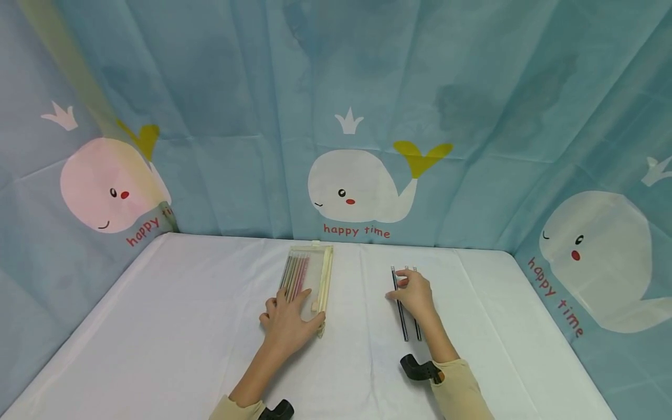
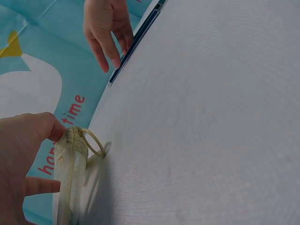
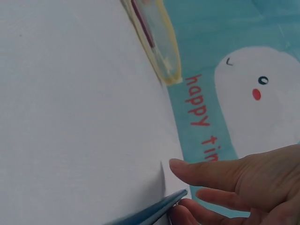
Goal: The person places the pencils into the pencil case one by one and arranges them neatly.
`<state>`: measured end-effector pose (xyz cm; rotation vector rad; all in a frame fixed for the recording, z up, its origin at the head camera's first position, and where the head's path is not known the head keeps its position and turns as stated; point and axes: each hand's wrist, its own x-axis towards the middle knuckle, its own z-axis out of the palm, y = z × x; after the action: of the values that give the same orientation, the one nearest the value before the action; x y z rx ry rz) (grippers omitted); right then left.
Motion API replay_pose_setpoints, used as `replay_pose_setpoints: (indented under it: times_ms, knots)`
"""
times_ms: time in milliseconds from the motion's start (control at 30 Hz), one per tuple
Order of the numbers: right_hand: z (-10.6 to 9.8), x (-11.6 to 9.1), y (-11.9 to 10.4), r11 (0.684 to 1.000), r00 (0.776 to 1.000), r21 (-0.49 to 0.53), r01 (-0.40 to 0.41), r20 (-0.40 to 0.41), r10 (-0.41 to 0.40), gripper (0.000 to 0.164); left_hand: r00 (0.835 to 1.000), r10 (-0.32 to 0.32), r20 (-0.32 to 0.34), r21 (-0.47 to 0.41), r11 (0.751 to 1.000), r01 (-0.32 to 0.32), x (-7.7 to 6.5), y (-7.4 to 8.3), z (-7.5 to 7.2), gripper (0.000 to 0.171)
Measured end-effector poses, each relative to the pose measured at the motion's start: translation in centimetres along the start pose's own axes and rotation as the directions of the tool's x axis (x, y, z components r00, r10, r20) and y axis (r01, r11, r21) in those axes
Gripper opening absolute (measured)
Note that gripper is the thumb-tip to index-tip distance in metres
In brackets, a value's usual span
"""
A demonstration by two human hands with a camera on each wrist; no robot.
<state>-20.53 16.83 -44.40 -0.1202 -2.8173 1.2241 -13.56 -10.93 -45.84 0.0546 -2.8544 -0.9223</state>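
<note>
My left fingers (image 1: 283, 302) lay spread on the clear case (image 1: 318, 271), mid-desk (image 1: 357, 361); my right fingers (image 1: 408, 274), parted, pinching nothing, straddled a dark pencil (image 1: 402, 321) to its right. Closing squarely mid-shaft, case pressed flat, seemed best.

Glossy sticks (image 1: 402, 318), sheer, perhaps plastic pouch (image 1: 317, 271), matt, creased tablecloth (image 1: 157, 338).

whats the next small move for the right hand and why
Probably close the right hand on the leftmost dark pen: the thumb and fingers are around it, yet in the right wrist view the thumb stands apart from it. Meanwhile the left hand touches the pouch.
</note>
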Motion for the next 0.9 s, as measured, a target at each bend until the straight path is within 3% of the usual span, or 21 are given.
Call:
replay_pose_setpoints:
  times_ms: [467, 900]
  knots:
    - [1.01, 0.05, -0.24, 0.999, 0.999, -0.049, 0.002, -0.036, -0.004, 0.054, 1.000, 0.000, 0.000, -0.006, 1.000, 0.000, -0.09, 0.06, -0.09, 0.064]
    - [0.58, 0.26, -0.19, 0.994, 0.998, 0.094, -0.054, 0.047, 0.050, 0.049, 1.000, -0.006, 0.008, 0.005, 1.000, 0.006, 0.01, -0.10, 0.03, 0.065]
